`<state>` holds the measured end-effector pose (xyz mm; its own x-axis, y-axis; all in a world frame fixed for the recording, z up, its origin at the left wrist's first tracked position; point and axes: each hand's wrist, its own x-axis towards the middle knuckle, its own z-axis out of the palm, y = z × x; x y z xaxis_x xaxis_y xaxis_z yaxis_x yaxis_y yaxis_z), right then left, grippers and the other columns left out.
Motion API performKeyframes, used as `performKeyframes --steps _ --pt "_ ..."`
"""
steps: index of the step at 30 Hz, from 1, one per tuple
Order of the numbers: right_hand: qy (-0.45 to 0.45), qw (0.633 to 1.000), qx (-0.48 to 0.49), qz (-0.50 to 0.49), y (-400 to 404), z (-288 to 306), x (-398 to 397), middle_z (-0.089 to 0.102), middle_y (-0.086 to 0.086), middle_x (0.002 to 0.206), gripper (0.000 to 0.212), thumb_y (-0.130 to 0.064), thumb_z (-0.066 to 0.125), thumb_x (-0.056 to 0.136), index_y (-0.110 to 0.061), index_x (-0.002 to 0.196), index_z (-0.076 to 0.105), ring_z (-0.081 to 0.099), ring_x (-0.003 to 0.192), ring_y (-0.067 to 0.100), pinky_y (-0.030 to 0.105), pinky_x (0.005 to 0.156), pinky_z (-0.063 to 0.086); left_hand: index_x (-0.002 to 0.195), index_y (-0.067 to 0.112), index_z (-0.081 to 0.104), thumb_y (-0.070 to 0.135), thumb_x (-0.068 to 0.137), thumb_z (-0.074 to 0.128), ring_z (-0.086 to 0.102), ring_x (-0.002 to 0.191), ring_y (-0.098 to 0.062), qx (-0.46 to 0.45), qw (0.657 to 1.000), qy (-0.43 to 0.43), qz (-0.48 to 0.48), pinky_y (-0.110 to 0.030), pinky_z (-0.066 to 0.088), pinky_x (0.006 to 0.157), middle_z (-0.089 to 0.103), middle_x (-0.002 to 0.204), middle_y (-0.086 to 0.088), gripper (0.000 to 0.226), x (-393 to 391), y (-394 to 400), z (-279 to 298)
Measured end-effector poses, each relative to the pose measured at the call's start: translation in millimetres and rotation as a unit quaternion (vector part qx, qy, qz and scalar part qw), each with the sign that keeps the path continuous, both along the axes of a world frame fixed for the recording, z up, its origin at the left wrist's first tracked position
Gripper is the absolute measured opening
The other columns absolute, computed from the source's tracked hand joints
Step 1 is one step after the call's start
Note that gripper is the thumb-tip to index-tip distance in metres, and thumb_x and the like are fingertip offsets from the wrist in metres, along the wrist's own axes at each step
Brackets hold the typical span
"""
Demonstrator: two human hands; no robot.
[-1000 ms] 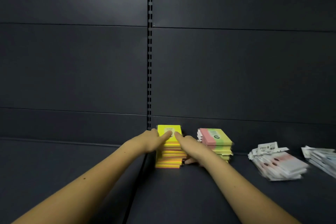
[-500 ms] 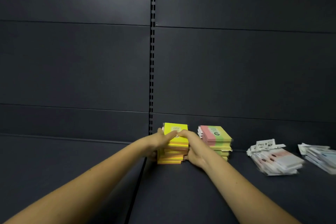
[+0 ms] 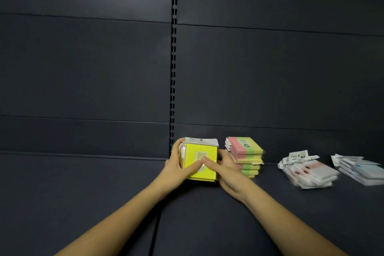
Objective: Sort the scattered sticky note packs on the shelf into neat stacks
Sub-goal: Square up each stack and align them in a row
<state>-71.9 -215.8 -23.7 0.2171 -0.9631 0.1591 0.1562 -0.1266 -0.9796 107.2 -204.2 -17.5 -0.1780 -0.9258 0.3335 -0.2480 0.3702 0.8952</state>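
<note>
Four piles of sticky note packs (image 3: 245, 156), two hands (image 3: 176, 166).

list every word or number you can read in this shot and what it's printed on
"2207": on the label of the yellow sticky note stack, held between the left hand and the right hand.
Green logo print on the pink and green stack: too small to read.
Black print on the header cards of the white packs: blurred, unreadable.

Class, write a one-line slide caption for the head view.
Both hands, left and right, grip the yellow stack tipped up on the shelf, beside the pink-green stack.
</note>
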Motion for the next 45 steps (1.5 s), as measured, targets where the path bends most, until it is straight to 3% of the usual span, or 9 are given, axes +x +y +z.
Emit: performKeyframes --steps 5,8,17,21,24,29,33,37,45 --pt "0.065 0.997 -0.048 0.01 -2.5 4.8 -3.8 0.07 0.005 0.118 0.081 -0.024 0.089 0.061 -0.012 0.129 0.046 0.066 0.109 0.02 0.04 0.095 0.052 0.136 0.035 0.016 0.029 0.064 0.088 0.064 0.105 -0.007 0.019 0.998 0.064 -0.008 -0.033 0.052 0.094 0.059 0.124 0.004 0.102 11.1 -2.1 0.9" --pt "0.109 0.991 -0.069 0.035 -3.9 12.2 -7.7 0.059 -0.002 0.136 0.1 -0.031 0.092 0.057 -0.021 0.14 0.037 0.059 0.121 0.017 0.045 0.102 0.047 0.136 0.02 0.032 0.023 0.065 0.089 0.063 0.111 -0.014 0.004 0.998 0.045 -0.048 -0.04 0.051 0.096 0.064 0.123 0.005 0.091 15.7 -1.5 8.5" --pt "0.295 0.935 -0.191 0.05 12.5 26.1 -19.9 0.054 -0.019 0.136 0.12 -0.031 0.094 0.055 -0.033 0.148 0.019 0.047 0.128 -0.001 0.03 0.109 0.039 0.137 0.033 0.032 0.02 0.064 0.089 0.05 0.125 -0.004 -0.1 0.985 -0.112 -0.083 -0.02 0.042 0.101 0.056 0.128 0.017 0.093 14.5 12.7 31.6" --pt "0.344 0.92 -0.161 0.097 9.3 5.2 -20.4 0.051 -0.023 0.137 0.116 -0.03 0.092 0.056 -0.036 0.147 0.02 0.045 0.128 -0.006 0.028 0.109 0.04 0.146 0.04 -0.008 0.016 0.069 0.084 0.04 0.129 0.006 0.0 0.984 -0.14 -0.106 -0.019 0.036 0.106 0.041 0.14 0.024 0.122 15.3 11.5 1.6" --pt "0.362 0.916 -0.139 0.104 4.9 -1.7 -21.3 0.048 -0.028 0.138 0.115 -0.035 0.092 0.054 -0.036 0.147 0.023 0.042 0.128 -0.01 0.028 0.112 0.037 0.135 0.033 -0.039 0.02 0.072 0.083 0.039 0.119 0.023 0.055 0.985 -0.132 -0.1 -0.004 0.032 0.098 0.037 0.134 0.034 0.138 15.5 8.2 -7.1" --pt "0.376 0.908 -0.147 0.111 -4.2 1.5 -15.8 0.05 -0.02 0.139 0.107 -0.041 0.091 0.053 -0.037 0.143 0.035 0.045 0.13 -0.001 0.034 0.112 0.038 0.143 0.02 0.022 0.035 0.058 0.088 0.054 0.118 0.003 0.038 0.99 -0.116 -0.072 -0.024 0.046 0.1 0.056 0.13 0.014 0.109 10.3 4.4 0.8" --pt "0.408 0.886 -0.198 0.098 -6.8 9.7 -14.5 0.042 -0.014 0.144 0.095 -0.059 0.086 0.052 -0.051 0.135 0.042 0.039 0.135 0.012 0.04 0.113 0.034 0.14 0.017 0.023 0.011 0.069 0.085 0.051 0.118 0.006 0.0 0.991 -0.108 -0.075 -0.012 0.045 0.09 0.052 0.131 0.01 0.094 8.0 6.6 7.3" --pt "0.433 0.872 -0.203 0.103 -5.5 -2.7 -15.3 0.033 -0.019 0.148 0.1 -0.062 0.084 0.05 -0.053 0.137 0.036 0.032 0.138 0.014 0.042 0.115 0.031 0.14 0.019 0.03 0.018 0.072 0.082 0.049 0.124 -0.001 -0.025 0.988 -0.121 -0.093 -0.023 0.042 0.102 0.051 0.134 0.007 0.086 3.4 11.0 -2.7" --pt "0.441 0.871 -0.196 0.098 -4.5 2.0 -20.7 0.037 -0.02 0.145 0.092 -0.064 0.081 0.054 -0.055 0.135 0.038 0.032 0.137 0.012 0.043 0.115 0.031 0.133 0.009 0.044 0.003 0.077 0.077 0.054 0.122 -0.013 -0.09 0.981 -0.126 -0.116 -0.019 0.04 0.098 0.057 0.129 -0.003 0.065 -5.3 9.1 5.5"
